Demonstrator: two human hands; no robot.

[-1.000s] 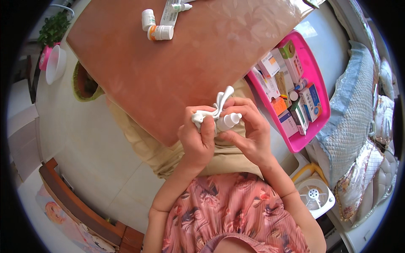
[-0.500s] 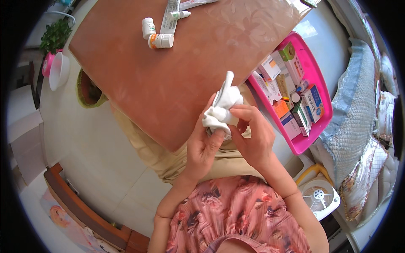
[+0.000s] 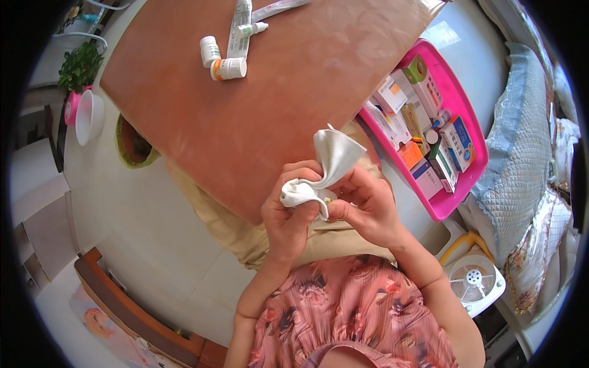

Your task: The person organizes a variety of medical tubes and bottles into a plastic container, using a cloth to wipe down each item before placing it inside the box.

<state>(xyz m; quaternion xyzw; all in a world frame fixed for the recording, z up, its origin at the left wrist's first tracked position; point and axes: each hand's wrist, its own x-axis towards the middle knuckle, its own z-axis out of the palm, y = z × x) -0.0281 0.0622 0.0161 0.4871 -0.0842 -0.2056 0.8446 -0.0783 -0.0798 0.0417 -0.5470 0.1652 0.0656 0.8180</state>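
A person's bare hands meet above the lap at the near corner of a brown table (image 3: 184,116) — the left hand (image 3: 287,218) clamped on a bunched white cloth (image 3: 336,156), the right hand (image 3: 371,202) closed at its right side on a small object (image 3: 329,200), mostly hidden (only a greenish sliver shows, too little to tell its kind). One flap of the cloth fans up just beyond the fingertips. The handling looks to be midway: the cloth is folded around the object, while freeing the object and putting both down appear left to do. Beyond the grip and to its left, well apart, a white bottle (image 3: 209,51) touches an orange-banded bottle (image 3: 229,69), with a small dropper bottle (image 3: 252,28) resting across a pale strip packet (image 3: 240,44). To the right of the grip — out of its hold — a pink tray (image 3: 478,175) carries assorted boxes (image 3: 458,142).
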